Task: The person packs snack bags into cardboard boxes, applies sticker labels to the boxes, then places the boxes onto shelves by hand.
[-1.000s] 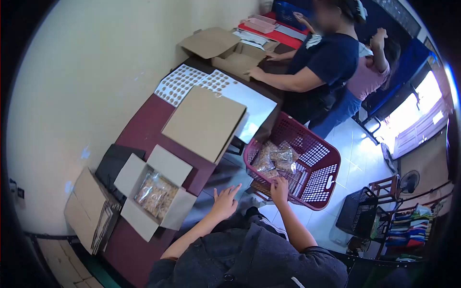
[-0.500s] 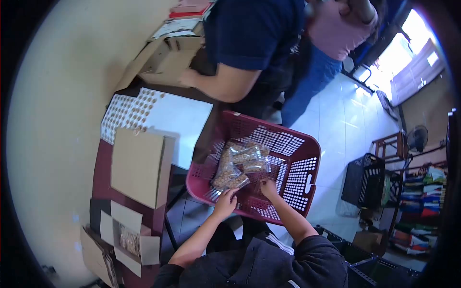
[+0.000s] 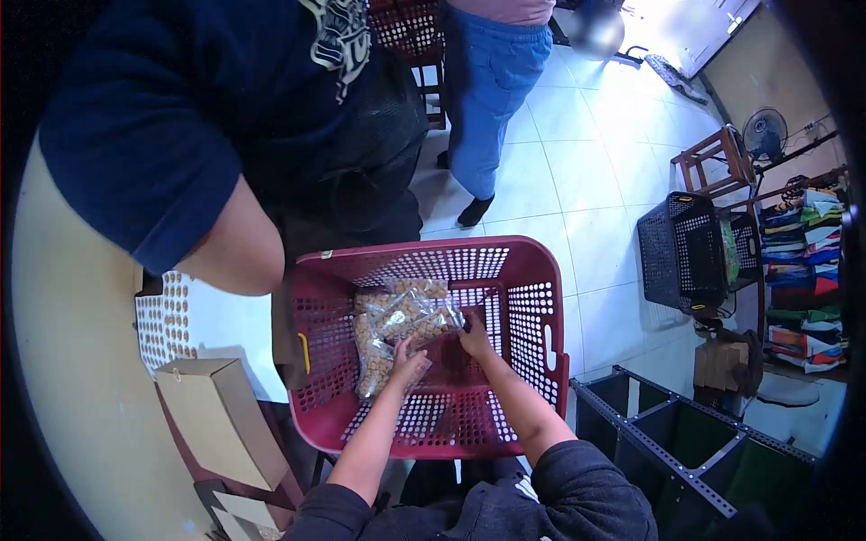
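Observation:
Clear plastic bags of small tan snacks [image 3: 372, 347] lie piled in the left and middle of a maroon perforated basket [image 3: 539, 257]. My right hand [image 3: 475, 337] pinches the right edge of one snack bag [image 3: 435, 326] on top of the pile. At the near side of the pile, my left hand [image 3: 409, 366] has its fingers closed on clear plastic, with a shiny fold showing beside the palm. Its fingertips are partly hidden against the bags.
A co-worker in a navy shirt [image 3: 153, 117] leans in at the left. Another person in blue trousers [image 3: 496, 86] stands beyond the basket. A cardboard box [image 3: 212, 419] and a white sheet with rows of small pieces [image 3: 236, 329] are at left. A black crate [image 3: 683, 248] and metal rack [image 3: 672, 451] are at right.
My view has shifted, and the navy-shirted person now looms larger at left. My right hand has moved from the bare basket floor to a bag's edge; my left hand has reached further into the pile.

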`<state>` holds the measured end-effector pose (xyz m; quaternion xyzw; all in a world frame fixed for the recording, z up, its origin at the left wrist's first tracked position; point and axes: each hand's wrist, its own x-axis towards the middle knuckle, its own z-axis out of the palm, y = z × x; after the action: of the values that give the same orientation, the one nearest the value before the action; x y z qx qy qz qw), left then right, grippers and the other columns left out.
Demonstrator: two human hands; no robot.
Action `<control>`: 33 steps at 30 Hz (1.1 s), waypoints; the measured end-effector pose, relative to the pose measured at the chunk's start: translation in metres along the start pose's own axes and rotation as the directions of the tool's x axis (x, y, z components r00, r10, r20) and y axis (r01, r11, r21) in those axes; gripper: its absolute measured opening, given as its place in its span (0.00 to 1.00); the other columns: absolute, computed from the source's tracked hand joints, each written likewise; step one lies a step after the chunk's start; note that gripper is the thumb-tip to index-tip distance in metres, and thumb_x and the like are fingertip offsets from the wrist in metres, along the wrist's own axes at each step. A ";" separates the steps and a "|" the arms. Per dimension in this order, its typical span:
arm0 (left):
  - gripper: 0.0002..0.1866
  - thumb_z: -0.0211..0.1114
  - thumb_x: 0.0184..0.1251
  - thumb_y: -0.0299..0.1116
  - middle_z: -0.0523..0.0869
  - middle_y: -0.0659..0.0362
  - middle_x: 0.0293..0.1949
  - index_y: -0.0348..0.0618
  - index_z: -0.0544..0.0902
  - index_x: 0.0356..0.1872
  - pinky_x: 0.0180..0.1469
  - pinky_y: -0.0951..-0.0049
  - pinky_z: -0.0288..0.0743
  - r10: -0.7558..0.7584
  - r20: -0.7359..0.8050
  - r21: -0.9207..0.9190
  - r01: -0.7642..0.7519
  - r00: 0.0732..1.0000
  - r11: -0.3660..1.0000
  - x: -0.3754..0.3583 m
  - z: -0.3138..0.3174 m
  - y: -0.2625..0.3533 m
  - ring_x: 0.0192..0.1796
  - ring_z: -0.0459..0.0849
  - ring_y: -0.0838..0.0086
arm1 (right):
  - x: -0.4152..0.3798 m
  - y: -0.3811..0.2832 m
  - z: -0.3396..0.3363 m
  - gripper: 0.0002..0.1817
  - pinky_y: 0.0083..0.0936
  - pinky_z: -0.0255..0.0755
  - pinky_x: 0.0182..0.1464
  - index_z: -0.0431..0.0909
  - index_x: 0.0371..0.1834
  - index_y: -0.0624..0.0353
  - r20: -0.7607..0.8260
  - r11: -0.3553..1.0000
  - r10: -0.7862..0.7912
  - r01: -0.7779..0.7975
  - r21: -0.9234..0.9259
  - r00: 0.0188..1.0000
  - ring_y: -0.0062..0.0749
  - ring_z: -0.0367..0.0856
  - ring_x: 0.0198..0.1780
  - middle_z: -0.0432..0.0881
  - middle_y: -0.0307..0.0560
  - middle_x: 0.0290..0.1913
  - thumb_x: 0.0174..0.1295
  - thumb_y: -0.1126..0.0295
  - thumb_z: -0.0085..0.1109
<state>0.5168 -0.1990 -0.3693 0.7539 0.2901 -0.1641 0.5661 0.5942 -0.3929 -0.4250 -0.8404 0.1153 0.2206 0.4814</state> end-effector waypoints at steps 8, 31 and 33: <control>0.37 0.67 0.62 0.41 0.80 0.58 0.48 0.57 0.59 0.70 0.33 0.72 0.78 -0.337 0.230 -0.619 0.405 0.913 0.673 0.031 -0.008 0.003 0.27 0.80 0.75 | 0.005 0.001 0.018 0.24 0.37 0.74 0.49 0.77 0.49 0.65 -0.076 0.949 -0.017 -0.008 -0.314 0.997 0.45 0.81 0.47 0.83 0.59 0.42 0.58 0.56 0.61; 0.46 0.77 0.49 0.46 0.82 0.48 0.48 0.46 0.59 0.67 0.56 0.69 0.72 0.313 -0.176 0.009 -0.316 0.933 0.949 -0.281 -0.170 0.099 0.53 0.79 0.64 | -0.271 -0.313 0.005 0.10 0.26 0.70 0.31 0.77 0.22 0.66 0.141 0.801 -0.589 0.553 0.229 0.795 0.25 0.76 0.25 0.79 0.45 0.21 0.57 0.71 0.58; 0.37 0.73 0.55 0.46 0.83 0.51 0.45 0.40 0.68 0.62 0.55 0.69 0.72 0.233 -0.244 0.080 -0.220 0.941 0.972 -0.324 -0.207 0.085 0.51 0.81 0.65 | -0.340 -0.335 0.024 0.10 0.26 0.71 0.36 0.77 0.29 0.65 0.255 0.693 -0.717 0.626 0.357 0.648 0.26 0.78 0.31 0.81 0.46 0.29 0.60 0.68 0.59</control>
<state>0.3010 -0.1009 -0.0551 0.8114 0.2665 -0.0085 0.5201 0.4265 -0.2078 -0.0181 -0.6998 -0.2755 0.1656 0.6379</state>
